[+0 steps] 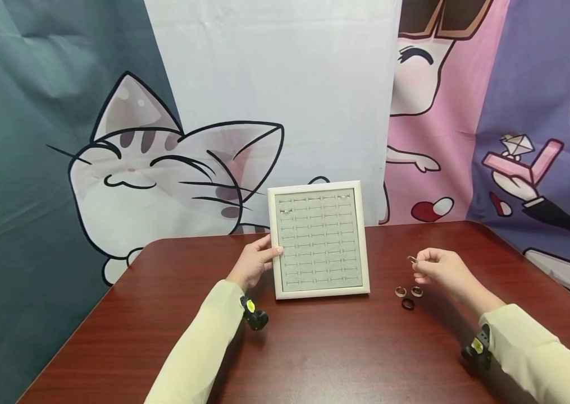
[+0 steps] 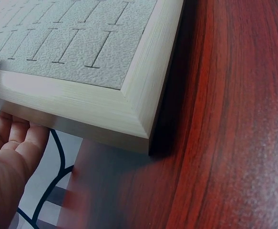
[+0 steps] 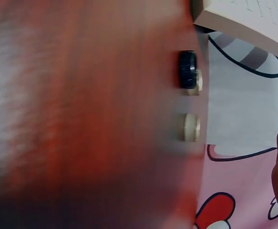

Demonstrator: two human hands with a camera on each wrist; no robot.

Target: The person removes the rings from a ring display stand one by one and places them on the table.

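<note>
The left hand (image 1: 254, 261) is closed on the near edge of a rectangular display board with a cream frame and a grey, textured, slotted panel (image 1: 319, 241). Its thumb lies over the front of the frame, and the other fingers are bent in behind it; the board extends away to the right of these fingers, tilted slightly. Beyond the thumb, higher up the panel, one small shiny ring (image 1: 286, 211) sits in a slot near the frame's left side, and a pale ring (image 1: 343, 196) sits in the top row, at the corner farthest from these fingers.

The right hand (image 1: 441, 272) has its thumb and fingertips pinched together, nearly no gap between them, on a small shiny metal-looking ring (image 1: 411, 259). That ring juts out from the tips on the side facing the board, held above the dark red wood-grain table (image 1: 315, 348) and well apart from the panel. Below the pinching fingertips, on the tabletop, lie two gold-toned round rings (image 1: 400, 292) side by side, with a glossy black round ring (image 1: 408, 304) just in front of them.
</note>
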